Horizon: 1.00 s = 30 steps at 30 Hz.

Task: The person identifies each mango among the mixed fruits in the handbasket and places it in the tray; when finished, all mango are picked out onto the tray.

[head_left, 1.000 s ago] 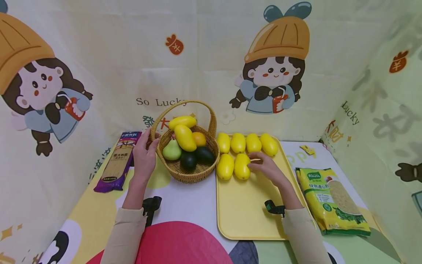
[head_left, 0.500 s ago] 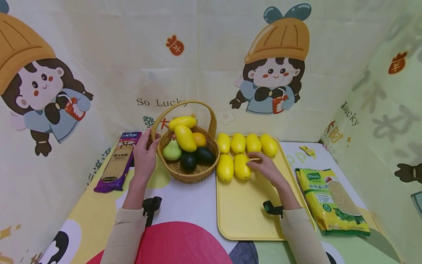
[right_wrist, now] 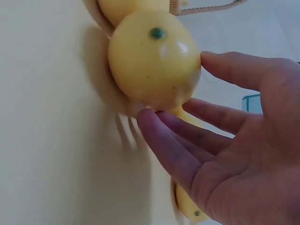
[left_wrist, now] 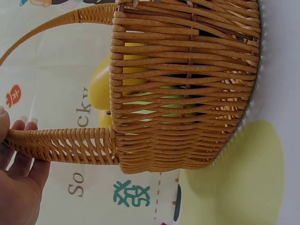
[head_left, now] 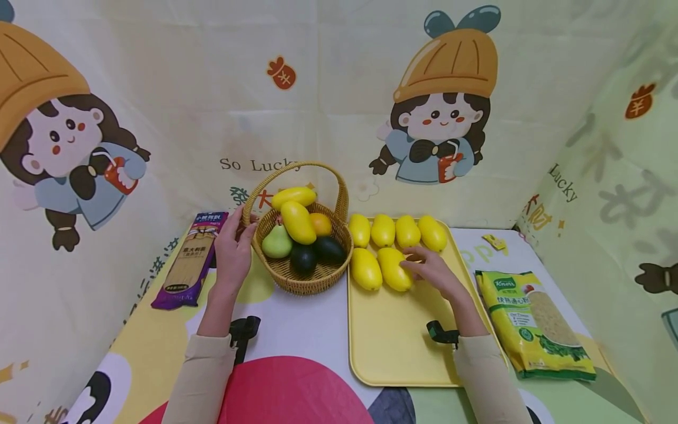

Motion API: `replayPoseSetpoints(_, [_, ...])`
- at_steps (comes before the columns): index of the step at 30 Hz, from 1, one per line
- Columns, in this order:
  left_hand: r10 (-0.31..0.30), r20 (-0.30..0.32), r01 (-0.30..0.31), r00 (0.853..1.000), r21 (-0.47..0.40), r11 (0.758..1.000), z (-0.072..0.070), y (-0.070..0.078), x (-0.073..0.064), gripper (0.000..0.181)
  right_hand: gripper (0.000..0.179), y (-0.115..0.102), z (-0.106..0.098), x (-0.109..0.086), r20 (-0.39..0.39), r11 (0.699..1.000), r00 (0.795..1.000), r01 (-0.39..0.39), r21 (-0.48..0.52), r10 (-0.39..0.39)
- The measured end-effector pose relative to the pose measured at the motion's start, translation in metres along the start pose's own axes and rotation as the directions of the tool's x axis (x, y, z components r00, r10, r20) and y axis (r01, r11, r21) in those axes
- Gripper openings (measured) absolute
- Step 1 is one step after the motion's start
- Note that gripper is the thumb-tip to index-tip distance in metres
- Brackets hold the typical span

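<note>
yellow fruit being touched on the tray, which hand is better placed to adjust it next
The right hand, probably: its fingers touch the yellow fruit, while the left hand holds the basket handle.

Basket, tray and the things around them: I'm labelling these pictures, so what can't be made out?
Head view: near right corner of the tray, behind the right sleeve.
Head view: left side of the orange fruit, behind a yellow fruit.
Head view: print on the small yellow packet, too small.
Left wrist view: much of what the basket holds, behind its weave.
</note>
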<state>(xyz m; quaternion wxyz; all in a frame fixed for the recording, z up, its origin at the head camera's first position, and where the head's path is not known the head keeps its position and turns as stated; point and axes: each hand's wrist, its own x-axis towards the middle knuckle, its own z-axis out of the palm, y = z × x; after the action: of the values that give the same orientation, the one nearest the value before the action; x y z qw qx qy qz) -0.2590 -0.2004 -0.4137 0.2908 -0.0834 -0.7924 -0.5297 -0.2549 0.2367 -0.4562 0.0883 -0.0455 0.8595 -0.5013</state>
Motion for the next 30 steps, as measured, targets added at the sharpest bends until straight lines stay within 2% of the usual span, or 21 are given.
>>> replayPoseSetpoints(6, [-0.031, 0.003, 0.031, 1.000, -0.009, 0.999, 0.001, 0.004, 0.000, 0.047, 0.055, -0.001, 0.006, 0.002, 0.042, 0.997, 0.999, 0.000, 0.081, -0.003])
replayPoseSetpoints(10, [-0.040, 0.002, 0.040, 0.999, 0.003, 0.999, 0.000, 0.015, -0.002, 0.046, 0.052, -0.003, 0.007, 0.003, -0.022, 1.000, 1.000, 0.015, 0.027, -0.015])
replayPoseSetpoints(14, [-0.031, 0.005, 0.031, 1.000, 0.000, 1.000, -0.001, 0.025, -0.003, 0.046, 0.048, -0.007, 0.008, 0.005, -0.121, 0.999, 0.992, 0.038, -0.022, -0.040])
replayPoseSetpoints(16, [-0.031, 0.006, 0.031, 1.000, -0.009, 0.999, 0.000, 0.020, -0.002, 0.047, 0.047, -0.011, 0.009, 0.007, -0.157, 0.998, 0.985, 0.064, -0.023, -0.067])
replayPoseSetpoints(21, [-0.026, 0.003, 0.026, 1.000, -0.022, 0.999, 0.002, 0.001, 0.000, 0.048, 0.045, -0.021, 0.020, 0.014, -0.205, 0.987, 0.969, 0.152, 0.055, -0.138])
replayPoseSetpoints(30, [-0.025, 0.001, 0.025, 1.000, -0.011, 1.000, 0.002, -0.002, 0.001, 0.047, 0.042, -0.039, 0.055, 0.034, -0.211, 0.931, 0.935, 0.322, 0.173, -0.284])
